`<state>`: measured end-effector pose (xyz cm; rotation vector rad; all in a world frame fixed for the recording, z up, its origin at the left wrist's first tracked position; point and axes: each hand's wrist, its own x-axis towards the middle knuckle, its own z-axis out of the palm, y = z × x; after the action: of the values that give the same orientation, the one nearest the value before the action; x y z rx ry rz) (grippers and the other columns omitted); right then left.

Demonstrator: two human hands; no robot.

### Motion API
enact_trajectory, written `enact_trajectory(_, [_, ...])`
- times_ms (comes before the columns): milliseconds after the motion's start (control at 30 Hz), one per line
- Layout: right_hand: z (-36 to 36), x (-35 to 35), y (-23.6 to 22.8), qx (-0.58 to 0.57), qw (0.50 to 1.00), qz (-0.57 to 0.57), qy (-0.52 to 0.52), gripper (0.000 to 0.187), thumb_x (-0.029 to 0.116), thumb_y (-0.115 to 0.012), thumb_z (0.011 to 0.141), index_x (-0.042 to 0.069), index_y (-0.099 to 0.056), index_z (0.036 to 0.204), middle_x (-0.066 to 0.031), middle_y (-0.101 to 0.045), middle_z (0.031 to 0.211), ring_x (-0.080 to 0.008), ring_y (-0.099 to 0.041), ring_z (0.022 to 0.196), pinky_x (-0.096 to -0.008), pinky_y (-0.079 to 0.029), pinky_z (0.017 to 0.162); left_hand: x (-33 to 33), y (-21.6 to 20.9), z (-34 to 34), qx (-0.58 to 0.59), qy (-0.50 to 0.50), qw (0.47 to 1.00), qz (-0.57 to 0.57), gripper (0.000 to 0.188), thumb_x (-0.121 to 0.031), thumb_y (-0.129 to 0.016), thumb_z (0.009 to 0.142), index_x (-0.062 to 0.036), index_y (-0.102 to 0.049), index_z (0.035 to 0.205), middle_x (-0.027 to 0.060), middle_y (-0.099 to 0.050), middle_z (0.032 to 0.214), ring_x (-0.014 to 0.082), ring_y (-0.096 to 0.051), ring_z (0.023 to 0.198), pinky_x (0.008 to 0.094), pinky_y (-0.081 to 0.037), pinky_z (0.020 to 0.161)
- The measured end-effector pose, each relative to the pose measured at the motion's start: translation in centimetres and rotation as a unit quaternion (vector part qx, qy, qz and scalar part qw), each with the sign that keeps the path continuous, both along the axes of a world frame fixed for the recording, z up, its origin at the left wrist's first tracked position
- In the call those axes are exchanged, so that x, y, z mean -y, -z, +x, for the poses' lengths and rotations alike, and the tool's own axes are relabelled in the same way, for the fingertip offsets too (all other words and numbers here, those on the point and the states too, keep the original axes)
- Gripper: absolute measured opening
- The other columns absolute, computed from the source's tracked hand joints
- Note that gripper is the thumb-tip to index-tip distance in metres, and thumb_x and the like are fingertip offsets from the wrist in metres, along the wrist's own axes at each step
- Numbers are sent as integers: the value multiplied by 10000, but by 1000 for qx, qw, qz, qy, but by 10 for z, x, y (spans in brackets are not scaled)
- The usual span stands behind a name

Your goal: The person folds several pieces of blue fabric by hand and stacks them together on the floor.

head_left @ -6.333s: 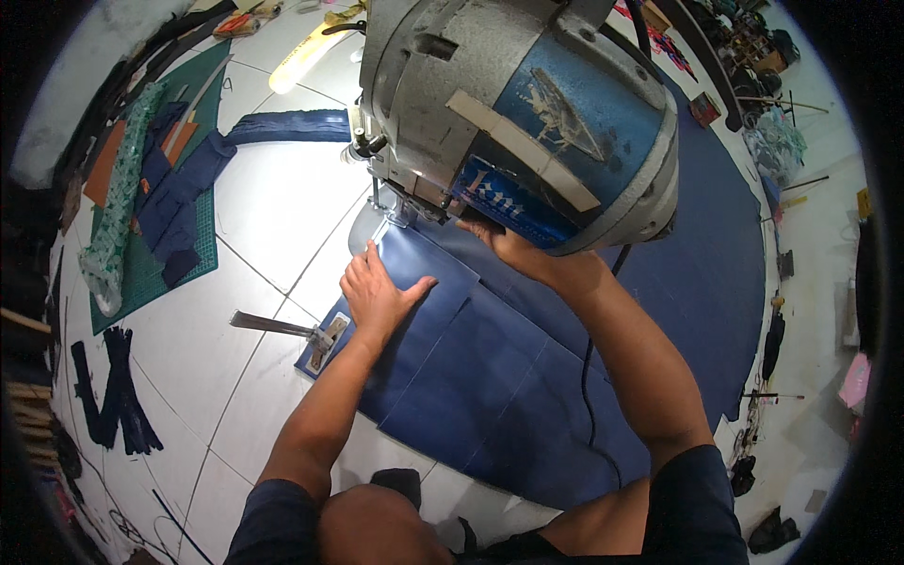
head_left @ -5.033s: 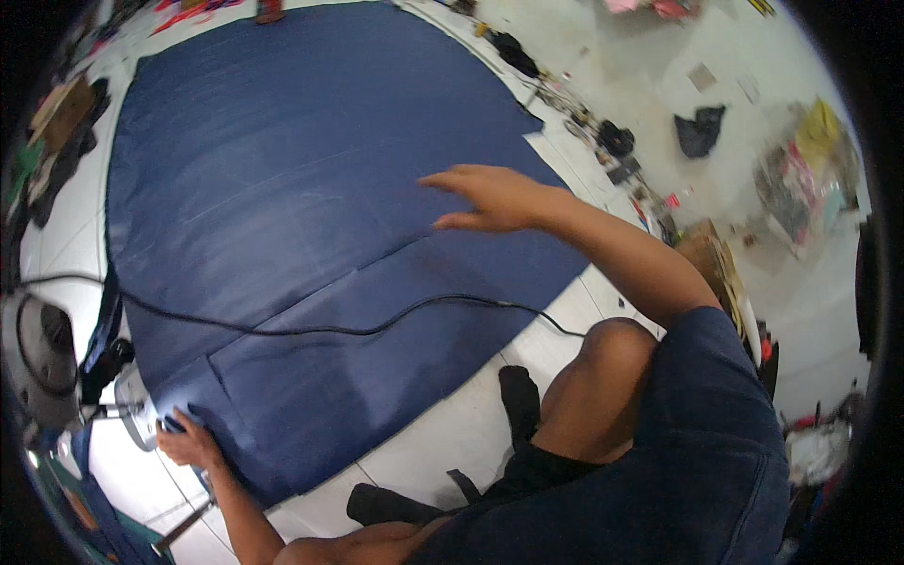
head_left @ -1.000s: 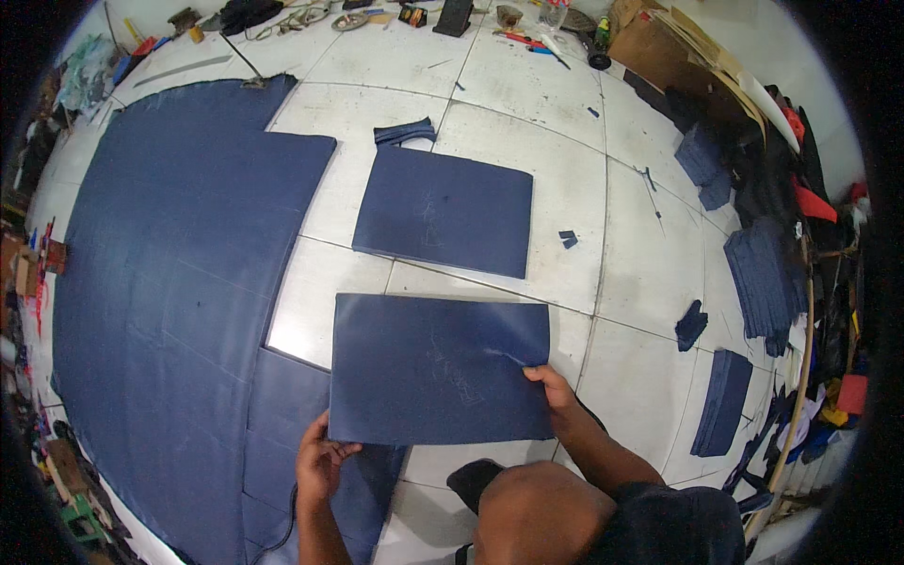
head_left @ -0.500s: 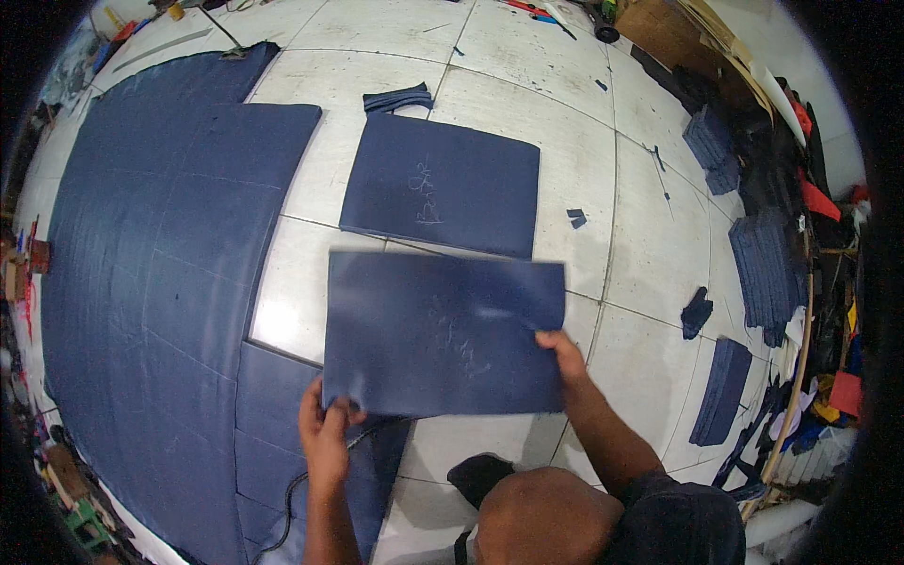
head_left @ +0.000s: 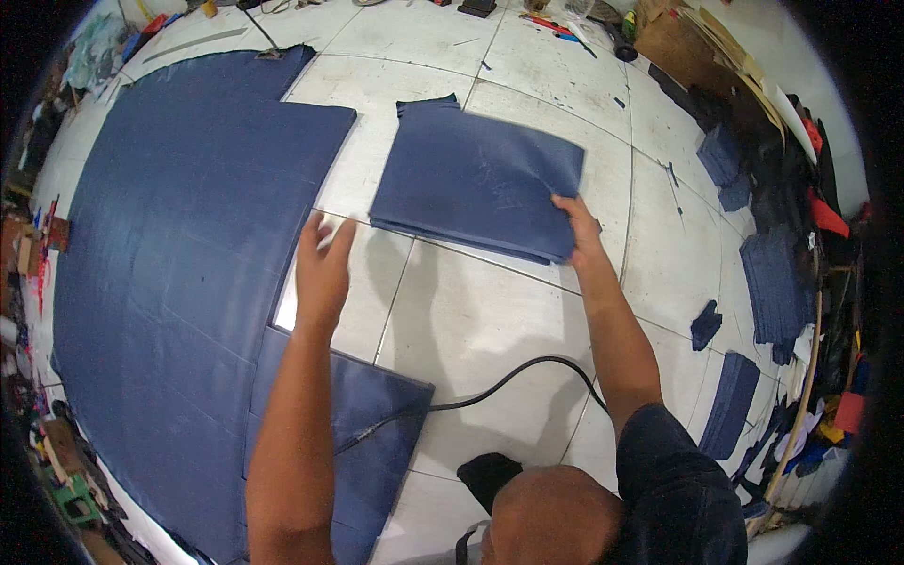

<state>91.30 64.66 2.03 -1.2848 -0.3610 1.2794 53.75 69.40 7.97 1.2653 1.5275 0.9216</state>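
Observation:
A dark blue rectangular sheet (head_left: 471, 179) with faint pale marks lies on top of another sheet of about the same size on the floor. Gripping its right edge near the front corner is my right hand (head_left: 582, 231), thumb on top. My left hand (head_left: 325, 264) is off to the left of the sheet, fingers apart and holding nothing. It is above the floor by the edge of the large dark blue sheet (head_left: 179, 254). A small ridged dark blue piece (head_left: 428, 101) shows partly behind the stacked sheets.
A black cable (head_left: 499, 381) curves across the white tiles (head_left: 490, 320) to a thin tool on a lower blue sheet (head_left: 377, 414). Stacks of cut blue pieces (head_left: 774, 282) stand at the right. Tools (head_left: 560, 30) and a cardboard piece (head_left: 673, 52) are at the back.
The held sheet has moved away from me onto the other sheet. My left hand has let go of it, while my right hand keeps hold of its right edge. The cable is uncovered.

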Motion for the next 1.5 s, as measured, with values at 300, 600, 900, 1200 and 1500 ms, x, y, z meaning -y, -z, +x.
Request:
enact_trajectory(300, [13,-13,-17,62,990,-88,-86,646,128,-606,882,115,-337,1470,-139,-485,1385,-280,-492,1255,-459,-435,1033,149,20,-90,-216,94,972,-5,385,-161,-711,841,-22,-622,1189,178,-584,1230,299,-576,1089,401,-463,929])
enact_trajectory(600, [24,-22,-16,5,991,-72,-110,727,127,-591,888,173,-248,1527,-139,-394,1480,-310,-428,1334,-513,-384,1081,141,44,-83,-368,304,864,160,506,-234,-703,719,-73,-640,1195,202,-542,1281,406,-453,1268,563,-247,1152])
enact_trajectory(900, [30,-25,-14,76,983,-80,-146,656,187,-658,883,129,-346,1457,-115,-497,1363,-250,-545,1188,-448,-493,967,116,20,-83,-428,445,783,80,588,-309,-764,656,-119,-635,1197,132,-575,1218,351,-501,1225,581,-250,1152])
enact_trajectory(1200, [-5,23,-29,629,773,-59,50,647,335,-678,909,12,-422,1407,-190,-557,1267,-282,-586,1127,-427,-493,936,93,7,-56,-508,526,682,-29,648,-419,-843,624,-134,-656,1175,116,-562,1202,324,-506,1197,477,-351,1113])
enact_trajectory(1500, [-191,158,5,130,895,-34,-424,666,217,-806,835,22,-474,1378,-126,-615,1159,-198,-603,1070,-324,-505,927,102,8,-75,-483,514,708,6,441,-290,-767,771,-148,-640,1170,64,-638,1164,271,-557,1207,614,-152,1184])
